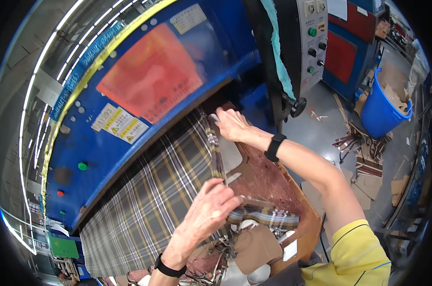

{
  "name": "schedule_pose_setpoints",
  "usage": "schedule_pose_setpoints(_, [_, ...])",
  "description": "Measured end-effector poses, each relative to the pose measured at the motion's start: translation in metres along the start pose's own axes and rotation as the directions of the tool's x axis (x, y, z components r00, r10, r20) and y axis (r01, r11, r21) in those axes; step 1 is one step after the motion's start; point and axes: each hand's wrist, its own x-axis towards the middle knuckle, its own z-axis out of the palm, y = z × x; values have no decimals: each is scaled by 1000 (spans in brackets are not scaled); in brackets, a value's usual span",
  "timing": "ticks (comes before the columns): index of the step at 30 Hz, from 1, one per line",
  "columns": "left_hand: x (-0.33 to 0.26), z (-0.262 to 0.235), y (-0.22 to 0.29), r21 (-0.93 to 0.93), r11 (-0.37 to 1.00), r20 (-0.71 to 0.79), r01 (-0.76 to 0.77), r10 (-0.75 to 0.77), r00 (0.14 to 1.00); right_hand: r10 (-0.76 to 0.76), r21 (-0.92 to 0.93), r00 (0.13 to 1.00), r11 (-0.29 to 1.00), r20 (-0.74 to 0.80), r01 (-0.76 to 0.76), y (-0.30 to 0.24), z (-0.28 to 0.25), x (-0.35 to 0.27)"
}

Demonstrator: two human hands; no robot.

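Note:
A wide sheet of grey plaid fabric (154,186) with white and mustard lines stretches under the front edge of a blue machine. My left hand (208,207) is closed on the fabric's right edge, its fingertips pinched at the narrow cut strip there. Farther off, my right hand (232,125) reaches to the far end of that edge, just under the machine, with its fingers curled. What lies between those fingers is too small to make out. A loose plaid scrap (268,217) rests on the reddish worktop (259,178), to the right of my left hand.
The blue machine (216,43) overhangs the fabric. To its right stands a grey control panel (312,47) with green buttons and a black knob (298,107). Cardboard pieces (258,248) and scraps lie at the near side. A blue bin (385,112) holds cardboard on the floor.

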Motion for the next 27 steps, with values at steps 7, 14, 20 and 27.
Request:
schedule_pose_setpoints(7, [-1, 18, -7, -70, 997, -253, 35, -51, 966, -87, 499, 646, 715, 759, -490, 4, -35, -125])
schedule_pose_setpoints(14, [-78, -13, 2, -172, 914, -297, 368, -404, 865, -77, 430, 450, 473, 890, -769, -29, -71, -220])
schedule_pose_setpoints(20, [-209, -56, 27, -270, 519, -150, 811, -855, 497, 149, 547, 611, 318, 778, -774, -20, -98, -269])
schedule_pose_setpoints(27, [-374, -26, 101, -322, -77, -1, 943, -997, -82, 359, -160, 744, 931, 564, -328, 2, -85, -309])
